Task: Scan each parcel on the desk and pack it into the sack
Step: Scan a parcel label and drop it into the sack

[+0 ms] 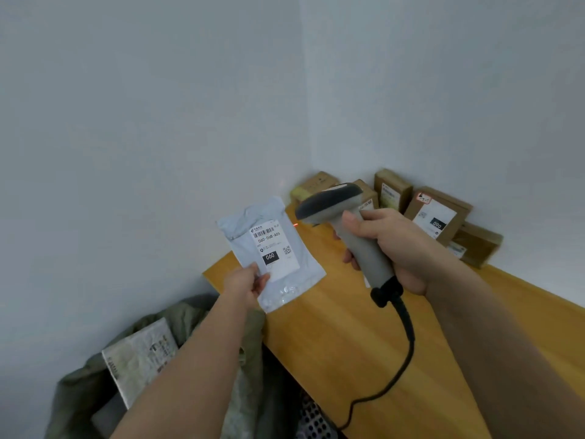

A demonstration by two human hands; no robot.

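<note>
Left hand (245, 282) pinches parcel (272, 251) lower corner; right hand (384, 245) grips scanner (354, 229) alongside.

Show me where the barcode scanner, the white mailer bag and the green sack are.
barcode scanner (367, 251), head view, on its grey handle.
white mailer bag (274, 248), head view, on its printed label.
green sack (79, 391), head view, on its left wall.

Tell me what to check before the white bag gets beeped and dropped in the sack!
1. Left hand holds white mailer firmly: ok.
2. Label's barcode faces up: ok.
3. Right hand grips scanner: ok.
4. Red scanner light on the barcode: not ok, it falls on the desk beside the mailer.
5. Green sack open below: ok.
6. Beep already heard: cannot tell.
</note>
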